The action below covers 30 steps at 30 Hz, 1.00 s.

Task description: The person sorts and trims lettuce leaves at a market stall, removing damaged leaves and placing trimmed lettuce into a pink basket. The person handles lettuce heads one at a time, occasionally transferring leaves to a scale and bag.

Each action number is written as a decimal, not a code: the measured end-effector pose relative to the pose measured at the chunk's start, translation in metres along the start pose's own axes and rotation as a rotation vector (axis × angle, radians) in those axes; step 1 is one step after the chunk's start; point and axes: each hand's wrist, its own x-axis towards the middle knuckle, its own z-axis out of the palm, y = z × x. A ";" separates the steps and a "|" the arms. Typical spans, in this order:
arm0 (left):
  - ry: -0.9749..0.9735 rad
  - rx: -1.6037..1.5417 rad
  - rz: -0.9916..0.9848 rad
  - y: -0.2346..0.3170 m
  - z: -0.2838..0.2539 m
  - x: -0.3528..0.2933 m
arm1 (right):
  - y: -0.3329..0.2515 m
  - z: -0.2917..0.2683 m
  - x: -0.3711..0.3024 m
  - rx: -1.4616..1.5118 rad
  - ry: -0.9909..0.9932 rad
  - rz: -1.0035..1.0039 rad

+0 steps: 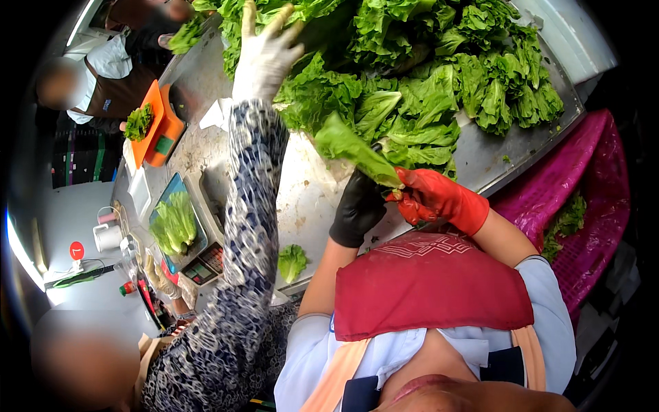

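Two gloved hands are positioned together above the near edge of a metal table (pixel 302 199). A long green lettuce head (pixel 360 154) is held in front of the apron, its leaves directed away and to the left, its stem end set at the red glove. The right hand (pixel 439 200), covered by a red glove, is closed around the stem end. The left hand (pixel 358 209), covered by a black glove, is placed close below the lettuce head; its fingers are partly hidden, and whether they are closed on anything cannot be told.

The far part of the table is covered by a lettuce pile (pixel 419 103). A co-worker's white-gloved hand (pixel 266 62) is extended, fingers spread, over the left side of the pile. A patterned sleeve (pixel 254 185) is interposed between the work area and a scale (pixel 206 264), on which a blue tray (pixel 177 184) of lettuce is supported. An orange scale (pixel 165 137) is located farther away. A magenta perforated container (pixel 597 154) is placed at the right of the table.
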 end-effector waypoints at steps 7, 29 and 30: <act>0.087 1.110 0.499 -0.008 -0.003 0.011 | 0.011 0.002 0.008 -0.341 0.500 -0.262; 0.115 0.501 0.109 -0.021 -0.004 -0.005 | 0.023 0.003 0.013 -0.004 0.392 -0.332; 0.164 0.195 0.047 -0.022 -0.005 -0.006 | 0.026 0.001 0.016 0.080 0.392 -0.408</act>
